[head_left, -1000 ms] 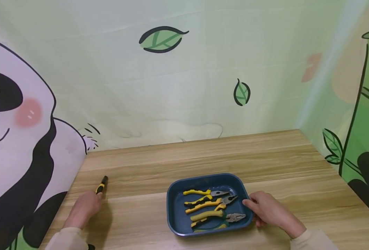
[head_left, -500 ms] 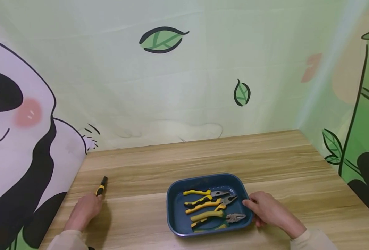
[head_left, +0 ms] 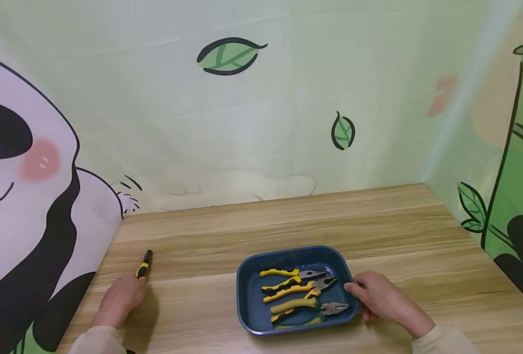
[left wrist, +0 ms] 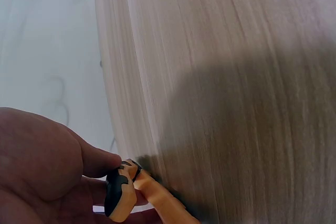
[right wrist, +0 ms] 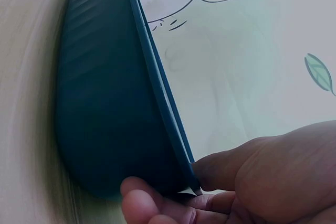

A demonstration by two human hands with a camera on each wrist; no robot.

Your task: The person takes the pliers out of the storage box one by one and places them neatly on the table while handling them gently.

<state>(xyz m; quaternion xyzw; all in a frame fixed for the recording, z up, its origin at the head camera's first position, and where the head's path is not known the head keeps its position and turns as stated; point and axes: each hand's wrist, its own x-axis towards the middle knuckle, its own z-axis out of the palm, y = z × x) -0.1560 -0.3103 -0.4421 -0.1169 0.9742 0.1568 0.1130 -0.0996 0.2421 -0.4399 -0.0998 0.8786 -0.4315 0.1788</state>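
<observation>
At the left of the table my left hand (head_left: 121, 297) pinches pliers (head_left: 143, 268) with yellow-and-black grips, thumb on top. Their far end points away from me. In the left wrist view, both orange-yellow and black handles (left wrist: 122, 198) show beside the thumb; the rest is cut off by the frame. My right hand (head_left: 378, 297) grips the right rim of a blue tray (head_left: 252, 322), thumb on the rim and fingers under it. Several pliers lie in the tray, among them long-nose pliers (head_left: 310, 273) with yellow handles and combination pliers (head_left: 303, 306) with green-yellow handles.
The wood-grain table (head_left: 199, 305) runs back to a pale green cloth backdrop (head_left: 243, 137) printed with leaves. A printed panda (head_left: 31, 206) covers the left side and green bamboo (head_left: 518, 162) the right. Bare table lies between the tray and my left hand.
</observation>
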